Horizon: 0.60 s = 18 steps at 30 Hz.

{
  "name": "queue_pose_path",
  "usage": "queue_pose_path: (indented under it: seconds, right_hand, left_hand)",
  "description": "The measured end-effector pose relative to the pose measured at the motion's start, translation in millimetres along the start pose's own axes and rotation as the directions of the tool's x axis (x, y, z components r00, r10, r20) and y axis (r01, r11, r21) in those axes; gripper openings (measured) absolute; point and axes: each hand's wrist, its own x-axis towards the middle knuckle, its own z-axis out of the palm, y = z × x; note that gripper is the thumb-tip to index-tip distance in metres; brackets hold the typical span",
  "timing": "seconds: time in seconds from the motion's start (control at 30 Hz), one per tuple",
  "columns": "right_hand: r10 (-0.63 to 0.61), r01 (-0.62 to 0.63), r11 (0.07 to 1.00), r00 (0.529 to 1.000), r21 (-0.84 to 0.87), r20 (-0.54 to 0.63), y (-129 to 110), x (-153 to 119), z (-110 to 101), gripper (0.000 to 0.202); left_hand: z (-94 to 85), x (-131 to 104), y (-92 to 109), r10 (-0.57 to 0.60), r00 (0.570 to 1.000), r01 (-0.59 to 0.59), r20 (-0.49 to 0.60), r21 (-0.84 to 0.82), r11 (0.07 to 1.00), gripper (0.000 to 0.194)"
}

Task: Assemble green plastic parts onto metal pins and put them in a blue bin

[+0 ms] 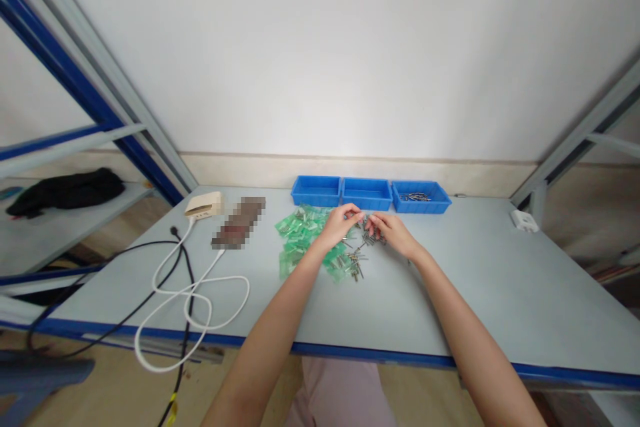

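Left hand [346,220] and right hand [387,230] are meeting over loose silver metal pins [357,265], fingertips pinched narrow; can't tell what's held. Clear green-tinted plastic bags [305,230] are lying alongside, left. Rectangular blue plastic bin [434,205] is holding more pins.

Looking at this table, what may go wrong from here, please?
Small metal rods lie loose against the green plastic packets, so some could get lost among them.

The left hand and right hand work close together at the pile; a brush of the fingers might scatter rods.

The white cable loops past the front edge of the table, so an arm or leg might catch it.
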Motion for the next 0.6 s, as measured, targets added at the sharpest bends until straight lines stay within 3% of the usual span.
queue_pose_path:
  seconds: [0.13, 0.3, 0.4, 0.5, 0.6]
  right_hand:
    - [0.007, -0.007, 0.999, 1.0, 0.032, -0.009, -2.7, -1.2, -0.6, 0.045]
    - [0.015, -0.015, 1.0, 1.0, -0.001, -0.019, -2.8, -1.3, -1.7, 0.043]
    - [-0.003, -0.005, 0.989, 0.999, -0.145, -0.05, -4.4, -1.8, -2.9, 0.038]
    - [-0.018, -0.039, 0.929, 0.988, -0.369, -0.151, -9.7, -3.8, -3.3, 0.031]
    - [-0.054, -0.044, 0.878, 0.981, -0.477, -0.188, -15.3, -5.8, -3.3, 0.03]
  left_hand:
    - [-0.5, -0.3, 0.7, 0.002, 0.994, 0.004, 0.108, -0.061, 0.998, 0.034]
    - [1.6, -0.5, -0.9, -0.036, 0.992, 0.05, 0.123, -0.112, 0.992, 0.032]
    - [1.8, -0.5, -1.2, -0.061, 0.993, 0.074, 0.103, -0.129, 0.989, 0.03]
    - [2.0, 0.5, -2.9, -0.081, 0.99, 0.1, 0.116, -0.171, 0.98, 0.03]
    - [2.3, 1.6, -4.3, -0.087, 0.986, 0.116, 0.14, -0.216, 0.969, 0.031]
